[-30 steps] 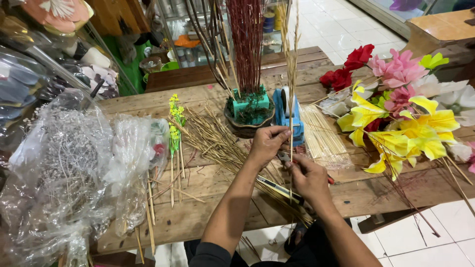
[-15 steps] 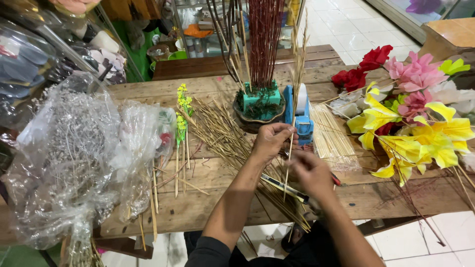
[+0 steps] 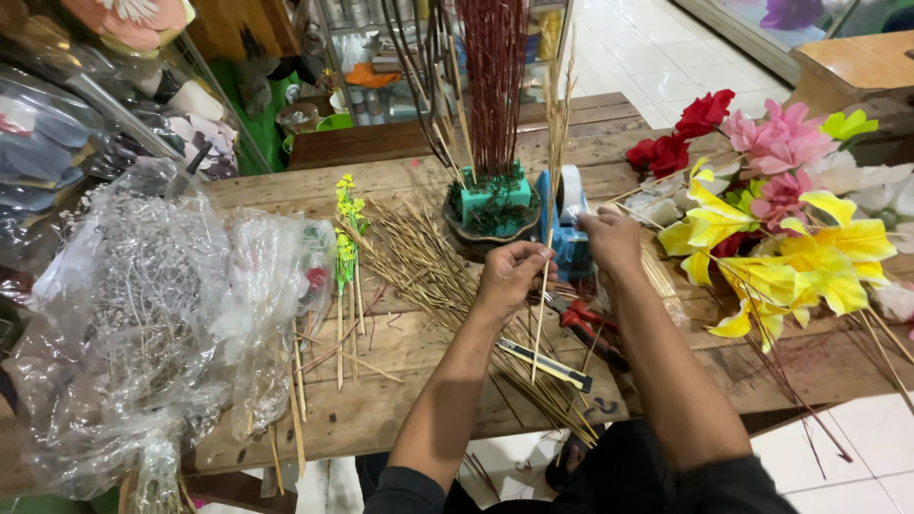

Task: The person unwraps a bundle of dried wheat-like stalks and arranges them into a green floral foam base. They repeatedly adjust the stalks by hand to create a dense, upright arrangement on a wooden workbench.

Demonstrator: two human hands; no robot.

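Note:
My left hand (image 3: pixel 512 276) pinches a thin dried grass stem (image 3: pixel 550 190) that stands upright, its tip reaching up past the pot. My right hand (image 3: pixel 612 238) reaches to the blue tape dispenser (image 3: pixel 569 221) and touches it near the tape roll; whether it grips tape I cannot tell. Just behind the hands stands a dark bowl with green foam (image 3: pixel 491 202) holding tall dark red twigs (image 3: pixel 495 86). A pile of dried straw stems (image 3: pixel 428 271) lies on the wooden table (image 3: pixel 400 409) left of my left hand.
A yellow and black utility knife (image 3: pixel 547 364) and red-handled pliers (image 3: pixel 590 324) lie by my forearms. Yellow, pink and red artificial flowers (image 3: pixel 781 219) fill the right. Clear plastic bags of white twigs (image 3: pixel 143 324) fill the left. Small yellow-green flower picks (image 3: pixel 345 247) lie beside them.
My right hand has risen from the table's front up to the tape dispenser. My left hand keeps the stem upright. The view has shifted slightly to the left.

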